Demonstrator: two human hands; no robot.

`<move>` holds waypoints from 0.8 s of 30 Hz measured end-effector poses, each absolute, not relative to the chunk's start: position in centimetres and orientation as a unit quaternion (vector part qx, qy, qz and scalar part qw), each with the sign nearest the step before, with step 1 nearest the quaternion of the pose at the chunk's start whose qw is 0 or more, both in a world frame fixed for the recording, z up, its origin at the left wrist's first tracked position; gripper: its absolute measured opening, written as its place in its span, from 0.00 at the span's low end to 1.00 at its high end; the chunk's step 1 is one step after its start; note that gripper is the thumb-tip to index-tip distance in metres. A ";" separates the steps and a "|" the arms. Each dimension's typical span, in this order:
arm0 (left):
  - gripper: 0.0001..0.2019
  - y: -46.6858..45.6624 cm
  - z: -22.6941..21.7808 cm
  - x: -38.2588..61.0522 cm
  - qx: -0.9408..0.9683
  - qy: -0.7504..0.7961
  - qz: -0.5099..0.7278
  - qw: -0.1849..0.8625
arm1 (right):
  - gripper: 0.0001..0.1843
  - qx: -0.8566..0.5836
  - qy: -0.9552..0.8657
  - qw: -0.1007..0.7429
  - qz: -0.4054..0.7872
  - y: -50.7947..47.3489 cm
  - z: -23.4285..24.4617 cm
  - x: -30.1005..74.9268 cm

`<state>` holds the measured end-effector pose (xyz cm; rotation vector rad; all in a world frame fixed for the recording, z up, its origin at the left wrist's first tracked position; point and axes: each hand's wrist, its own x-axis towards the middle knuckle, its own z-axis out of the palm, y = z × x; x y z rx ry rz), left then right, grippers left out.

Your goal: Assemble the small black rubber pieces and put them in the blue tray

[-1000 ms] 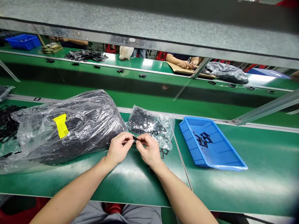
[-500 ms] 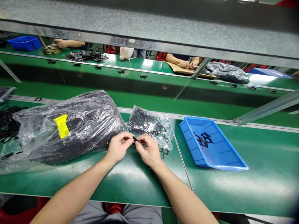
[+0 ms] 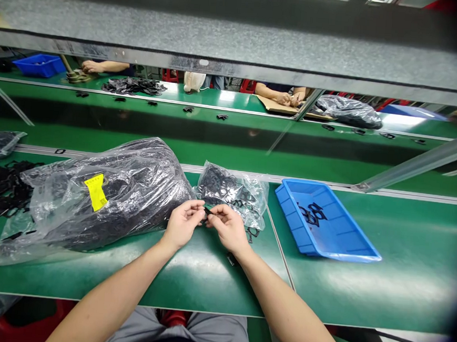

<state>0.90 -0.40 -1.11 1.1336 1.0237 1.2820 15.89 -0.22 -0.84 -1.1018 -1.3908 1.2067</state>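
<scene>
Between my two hands is a small black part [image 3: 207, 211], its shape mostly covered by fingers. My left hand [image 3: 183, 223] pinches it from the left, thumb against fingertips. From the other side my right hand [image 3: 226, 224] grips it with thumb and forefinger. A big clear bag of black parts [image 3: 144, 185] lies left of my left hand, bearing a yellow label [image 3: 96, 192]. Just behind my hands is a smaller clear bag of black ring-like parts [image 3: 233, 190]. Loose black frames [image 3: 252, 233] lie by my right hand, and another dark piece [image 3: 231, 259] shows beside my right wrist.
A blue tray [image 3: 343, 242] with several black frames in it stands at the right. Loose black parts [image 3: 1, 190] are heaped at far left. A slanted metal strut [image 3: 419, 159] rises at right. Across the line, co-workers' hands [image 3: 289, 98] handle parts on a parallel bench.
Both hands stay in nearly the same place. The black part has turned slightly between my fingertips and shows a little more. The view has shifted slightly.
</scene>
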 end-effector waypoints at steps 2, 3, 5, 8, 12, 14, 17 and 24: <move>0.16 -0.4 -1.2 1.0 0.459 0.421 0.541 0.565 | 0.09 -0.435 -0.510 0.501 0.548 0.0 -0.9 15.9; 0.16 -0.4 -1.2 1.1 0.459 0.420 0.536 0.571 | 0.10 -0.430 -0.488 0.506 0.566 0.1 -1.0 15.9; 0.12 -0.3 -1.3 1.0 0.473 0.434 0.523 0.561 | 0.11 -0.428 -0.476 0.499 0.584 0.2 -1.0 16.0; 0.10 -0.1 -1.4 0.7 0.515 0.459 0.521 0.503 | 0.11 -0.449 -0.529 0.486 0.532 0.2 -1.0 16.2; 0.12 -0.2 -1.6 0.5 0.574 0.457 0.509 0.449 | 0.12 -0.479 -0.616 0.481 0.401 0.0 -0.8 16.4; 0.13 -0.2 -1.8 0.5 0.565 0.456 0.516 0.455 | 0.11 -0.485 -0.600 0.468 0.430 0.0 -0.8 16.3; 0.15 -0.1 -1.9 0.8 0.514 0.456 0.541 0.485 | 0.14 -0.473 -0.515 0.464 0.544 0.1 -0.9 15.9; 0.11 0.0 -2.1 1.0 0.486 0.456 0.554 0.498 | 0.15 -0.459 -0.491 0.480 0.564 -0.1 -1.3 15.4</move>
